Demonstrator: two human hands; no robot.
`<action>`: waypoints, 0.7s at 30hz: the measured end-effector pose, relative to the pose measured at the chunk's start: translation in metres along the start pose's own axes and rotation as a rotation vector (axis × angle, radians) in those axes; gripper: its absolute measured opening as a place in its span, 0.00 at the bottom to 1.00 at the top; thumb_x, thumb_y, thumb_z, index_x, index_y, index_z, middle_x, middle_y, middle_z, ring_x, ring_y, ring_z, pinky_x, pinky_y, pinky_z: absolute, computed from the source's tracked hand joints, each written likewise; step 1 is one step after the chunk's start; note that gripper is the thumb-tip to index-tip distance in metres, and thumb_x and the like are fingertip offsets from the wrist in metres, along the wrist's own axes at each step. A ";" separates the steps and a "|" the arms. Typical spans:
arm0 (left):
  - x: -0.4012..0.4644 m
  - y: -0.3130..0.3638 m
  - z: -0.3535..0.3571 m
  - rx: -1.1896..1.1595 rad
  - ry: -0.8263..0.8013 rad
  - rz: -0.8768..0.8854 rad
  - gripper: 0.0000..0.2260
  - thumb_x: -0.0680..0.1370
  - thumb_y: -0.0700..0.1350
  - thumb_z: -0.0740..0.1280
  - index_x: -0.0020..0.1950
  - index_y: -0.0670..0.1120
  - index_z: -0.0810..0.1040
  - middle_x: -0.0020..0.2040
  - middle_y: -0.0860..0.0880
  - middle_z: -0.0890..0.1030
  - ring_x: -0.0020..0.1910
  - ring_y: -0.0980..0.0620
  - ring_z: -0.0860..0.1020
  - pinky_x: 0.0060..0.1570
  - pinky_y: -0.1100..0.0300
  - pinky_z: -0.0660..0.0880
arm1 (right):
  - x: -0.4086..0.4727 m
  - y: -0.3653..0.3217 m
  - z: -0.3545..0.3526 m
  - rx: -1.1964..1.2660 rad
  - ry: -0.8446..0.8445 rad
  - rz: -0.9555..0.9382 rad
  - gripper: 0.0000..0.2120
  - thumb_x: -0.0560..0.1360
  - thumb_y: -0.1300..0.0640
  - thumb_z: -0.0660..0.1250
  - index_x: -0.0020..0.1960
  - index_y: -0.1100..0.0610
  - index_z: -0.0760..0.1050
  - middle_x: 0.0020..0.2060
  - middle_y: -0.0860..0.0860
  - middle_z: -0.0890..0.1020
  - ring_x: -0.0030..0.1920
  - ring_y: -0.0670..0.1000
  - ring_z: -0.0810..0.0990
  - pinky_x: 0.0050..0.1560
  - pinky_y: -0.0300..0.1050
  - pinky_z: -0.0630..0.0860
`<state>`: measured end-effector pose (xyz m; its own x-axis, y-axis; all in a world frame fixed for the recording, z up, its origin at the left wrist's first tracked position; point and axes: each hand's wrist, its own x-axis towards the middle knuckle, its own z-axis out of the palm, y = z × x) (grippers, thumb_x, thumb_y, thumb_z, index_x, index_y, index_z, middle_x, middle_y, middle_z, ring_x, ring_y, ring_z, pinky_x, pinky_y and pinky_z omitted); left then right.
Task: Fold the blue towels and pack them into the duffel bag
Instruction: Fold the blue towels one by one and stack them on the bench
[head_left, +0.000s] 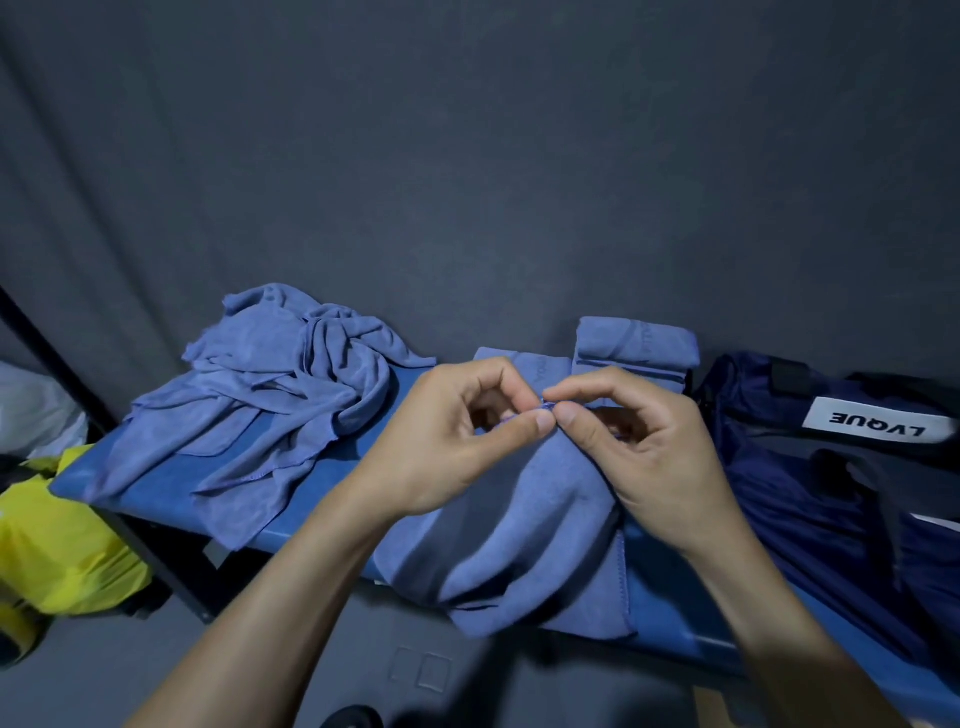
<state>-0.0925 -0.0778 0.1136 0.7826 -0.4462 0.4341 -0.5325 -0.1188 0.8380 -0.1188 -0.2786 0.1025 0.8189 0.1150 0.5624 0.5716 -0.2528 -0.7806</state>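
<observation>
Pinched between thumb and forefinger of both the left hand (447, 441) and the right hand (644, 457), one hemmed edge of a blue towel (519, 561) is lifted; the fingertips almost meet. Its lower part drapes over the front edge of the blue bench (156, 499). Behind the hands sit folded towels (639, 343), stacked against the grey backdrop (467, 156). A crumpled towel pile (275, 395) covers the bench's left half. At right, touching the bench end, lies the navy duffel bag (831, 467). Yellow fabric (57, 551) sits below left.
</observation>
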 end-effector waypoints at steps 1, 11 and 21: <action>0.000 -0.001 0.000 0.024 0.010 0.006 0.08 0.78 0.46 0.74 0.44 0.44 0.80 0.37 0.39 0.80 0.33 0.41 0.73 0.35 0.43 0.71 | 0.000 0.000 0.001 -0.015 0.003 0.001 0.08 0.79 0.60 0.71 0.50 0.47 0.83 0.46 0.49 0.86 0.42 0.62 0.85 0.41 0.66 0.79; -0.005 -0.006 -0.018 0.147 -0.087 -0.074 0.07 0.77 0.51 0.74 0.42 0.51 0.83 0.37 0.54 0.81 0.34 0.50 0.76 0.38 0.53 0.73 | 0.014 0.001 -0.022 0.045 0.337 -0.035 0.09 0.80 0.66 0.68 0.48 0.52 0.79 0.40 0.42 0.83 0.41 0.40 0.79 0.45 0.33 0.74; -0.017 -0.009 -0.040 0.455 -0.201 -0.066 0.07 0.79 0.55 0.72 0.47 0.53 0.83 0.41 0.51 0.82 0.37 0.49 0.78 0.38 0.52 0.75 | 0.026 0.016 -0.066 0.187 0.699 -0.022 0.06 0.81 0.62 0.67 0.49 0.53 0.79 0.39 0.42 0.84 0.42 0.41 0.80 0.50 0.38 0.76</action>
<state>-0.0885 -0.0338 0.1115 0.7655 -0.5813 0.2758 -0.6059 -0.5071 0.6130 -0.0921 -0.3430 0.1225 0.6182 -0.5388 0.5723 0.6380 -0.0814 -0.7658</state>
